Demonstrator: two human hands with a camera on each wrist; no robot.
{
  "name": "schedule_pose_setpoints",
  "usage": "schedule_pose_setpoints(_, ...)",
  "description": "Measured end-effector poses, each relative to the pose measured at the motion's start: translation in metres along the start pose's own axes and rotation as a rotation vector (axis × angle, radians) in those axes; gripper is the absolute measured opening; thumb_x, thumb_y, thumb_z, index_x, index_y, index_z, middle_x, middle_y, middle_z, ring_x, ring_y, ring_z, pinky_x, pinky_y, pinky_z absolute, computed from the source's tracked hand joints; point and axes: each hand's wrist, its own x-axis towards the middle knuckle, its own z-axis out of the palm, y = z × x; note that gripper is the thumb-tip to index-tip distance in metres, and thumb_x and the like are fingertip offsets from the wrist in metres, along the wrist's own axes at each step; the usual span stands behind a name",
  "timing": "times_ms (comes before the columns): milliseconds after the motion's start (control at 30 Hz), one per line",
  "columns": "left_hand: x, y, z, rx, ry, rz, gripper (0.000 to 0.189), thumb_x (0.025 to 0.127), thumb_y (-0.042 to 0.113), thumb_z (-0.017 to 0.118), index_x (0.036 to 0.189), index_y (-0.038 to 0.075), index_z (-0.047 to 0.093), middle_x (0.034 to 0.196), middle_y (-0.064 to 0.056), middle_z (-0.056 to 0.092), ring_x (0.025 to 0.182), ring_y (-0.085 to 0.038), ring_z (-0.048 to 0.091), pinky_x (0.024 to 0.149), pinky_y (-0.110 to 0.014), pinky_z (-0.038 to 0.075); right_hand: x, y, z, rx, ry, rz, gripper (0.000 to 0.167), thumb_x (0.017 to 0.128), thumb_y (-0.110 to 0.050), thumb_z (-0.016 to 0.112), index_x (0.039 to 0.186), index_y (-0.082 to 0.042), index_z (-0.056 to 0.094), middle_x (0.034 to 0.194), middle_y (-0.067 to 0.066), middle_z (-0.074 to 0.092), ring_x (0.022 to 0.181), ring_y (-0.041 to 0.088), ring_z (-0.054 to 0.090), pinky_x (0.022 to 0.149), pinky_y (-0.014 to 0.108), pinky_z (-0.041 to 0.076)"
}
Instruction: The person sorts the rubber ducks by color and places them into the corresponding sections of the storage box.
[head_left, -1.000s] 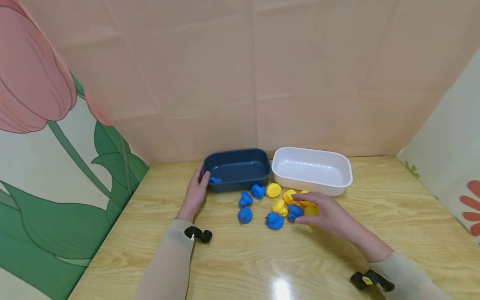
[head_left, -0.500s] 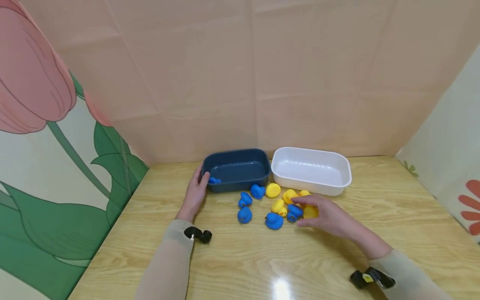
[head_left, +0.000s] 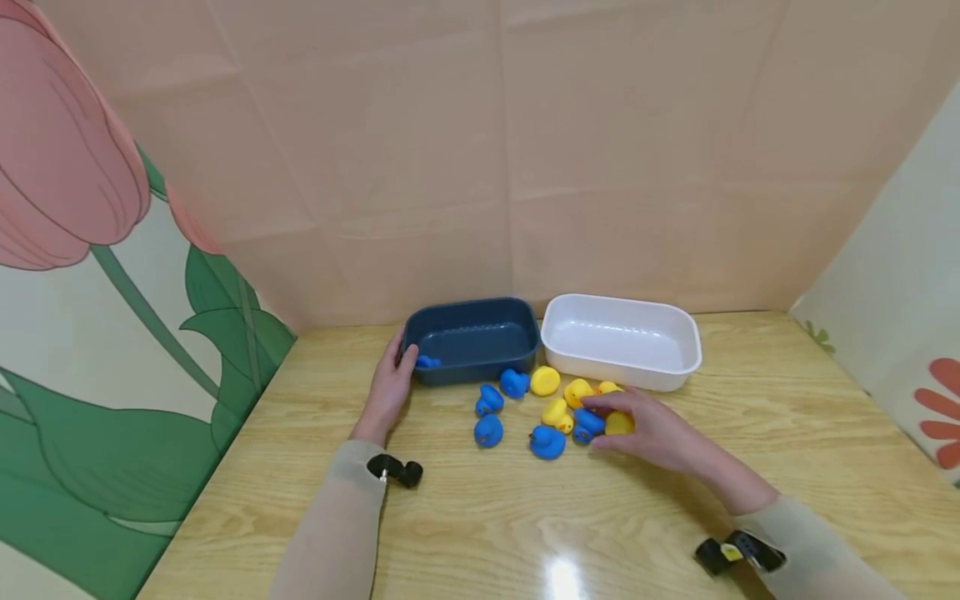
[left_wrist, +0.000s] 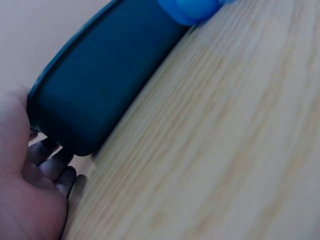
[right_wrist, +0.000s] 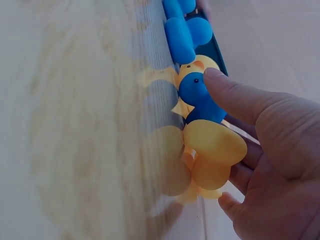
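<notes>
Blue toy duck (head_left: 588, 426) between its thumb and fingers, the right hand (head_left: 651, 428) curves close; whether it pinches the duck I cannot tell. A yellow duck (head_left: 619, 423) lies nearer the palm. The left hand (head_left: 389, 386) grips the left end of a dark blue tray (head_left: 472, 372), a blue piece (head_left: 428, 362) inside. Other blue ducks (head_left: 547, 442) and yellow ducks (head_left: 545, 381) lie on the wooden surface (head_left: 480, 525), before that and a white tray (head_left: 617, 367).

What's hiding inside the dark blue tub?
Something bright blue shows near the left end. The tub hides the rest of it behind its front wall, plus whatever else might lie there.
</notes>
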Motion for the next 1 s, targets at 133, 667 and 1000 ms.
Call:
schedule_pose_setpoints(133, 0.0, -0.0002, -0.0001, 0.001, -0.004, -0.005, 0.066, 0.12, 0.041, 0.049, 0.178, 0.018, 0.025, 0.181, -0.006, 0.026, 0.167, -0.027, 0.022, 0.135, -0.047, 0.021, 0.0026, 0.0025, 0.002, 0.014, 0.002, -0.003, 0.058, 0.094, -0.037, 0.091, 0.144, -0.012, 0.075, 0.127, 0.003, 0.069, 0.113, 0.023, 0.061, 0.099, 0.049, 0.056)
schedule_pose_setpoints(667, -0.003, 0.0033, 0.0009, -0.022, -0.003, 0.004, 0.066, 0.12, 0.04, 0.049, 0.177, 0.018, 0.026, 0.181, -0.008, 0.028, 0.166, -0.028, 0.024, 0.134, -0.049, 0.022, 0.0069, 0.004, 0.0053, 0.028, 0.025, -0.031, 0.046, 0.096, -0.028, 0.09, 0.136, -0.009, 0.079, 0.122, 0.0, 0.072, 0.109, 0.021, 0.062, 0.096, 0.045, 0.057)
schedule_pose_setpoints(1000, -0.0004, -0.0002, 0.0017, -0.028, 0.0, 0.012, 0.066, 0.12, 0.038, 0.049, 0.177, 0.015, 0.026, 0.18, -0.007, 0.029, 0.167, -0.027, 0.024, 0.134, -0.049, 0.021, 0.0081, 0.0017, 0.0013, 0.043, 0.053, -0.053, 0.042, 0.097, -0.026, 0.089, 0.133, -0.008, 0.078, 0.116, -0.006, 0.075, 0.105, 0.017, 0.068, 0.097, 0.047, 0.06)
